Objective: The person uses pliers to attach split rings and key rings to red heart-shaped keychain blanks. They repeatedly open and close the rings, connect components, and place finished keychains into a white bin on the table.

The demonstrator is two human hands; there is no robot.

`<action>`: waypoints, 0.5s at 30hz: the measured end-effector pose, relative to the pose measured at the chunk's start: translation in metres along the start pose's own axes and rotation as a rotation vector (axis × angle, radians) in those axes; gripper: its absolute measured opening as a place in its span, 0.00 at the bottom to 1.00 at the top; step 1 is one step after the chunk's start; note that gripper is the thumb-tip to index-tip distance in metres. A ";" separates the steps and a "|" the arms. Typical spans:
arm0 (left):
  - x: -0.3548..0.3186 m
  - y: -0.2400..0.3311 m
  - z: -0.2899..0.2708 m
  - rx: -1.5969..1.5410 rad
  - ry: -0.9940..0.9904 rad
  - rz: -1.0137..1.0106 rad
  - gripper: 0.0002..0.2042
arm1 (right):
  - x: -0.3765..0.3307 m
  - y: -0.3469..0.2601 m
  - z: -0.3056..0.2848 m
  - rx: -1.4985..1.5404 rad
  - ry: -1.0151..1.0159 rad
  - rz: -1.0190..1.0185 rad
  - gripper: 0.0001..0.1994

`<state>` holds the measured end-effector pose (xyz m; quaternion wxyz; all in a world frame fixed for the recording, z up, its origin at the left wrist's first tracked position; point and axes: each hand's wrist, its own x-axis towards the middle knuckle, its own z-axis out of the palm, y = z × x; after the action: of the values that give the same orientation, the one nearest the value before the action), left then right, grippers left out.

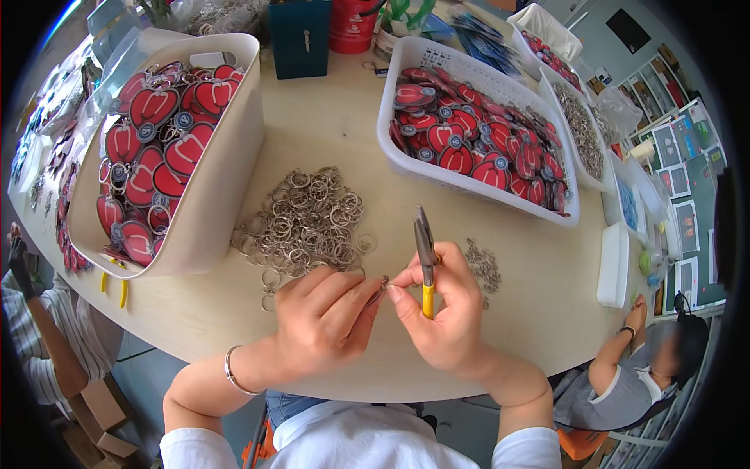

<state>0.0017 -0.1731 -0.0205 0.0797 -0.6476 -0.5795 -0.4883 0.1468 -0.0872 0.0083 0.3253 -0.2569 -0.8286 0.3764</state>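
My left hand [324,316] is closed in a pinch, a small metal piece [384,281] showing at its fingertips; its exact kind is too small to tell. My right hand [445,313] wraps round a pair of pliers [425,246] with a yellow handle, jaws pointing away from me. Its thumb and index finger also pinch close to the metal piece, almost meeting the left fingertips. Just beyond my left hand lies a heap of split key rings [305,223]. A smaller pile of little metal links [483,270] lies right of my right hand.
A tall cream bin [234,156] of red heart-printed tags stands left, a white basket [484,186] of similar tags far right. Yellow-handled tool [123,291] lies at the left edge. Behind are a dark green box [298,39] and red bucket [351,27]. People sit at both sides.
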 end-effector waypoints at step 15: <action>0.017 -0.017 -0.026 -0.070 0.098 -0.213 0.09 | 0.040 0.057 0.012 -0.319 -0.263 -0.032 0.12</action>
<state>-0.0288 -0.1737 -0.0033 0.0329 -0.5599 -0.6232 -0.5451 0.1216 -0.0323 -0.0290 0.1757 -0.2405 -0.9170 0.2653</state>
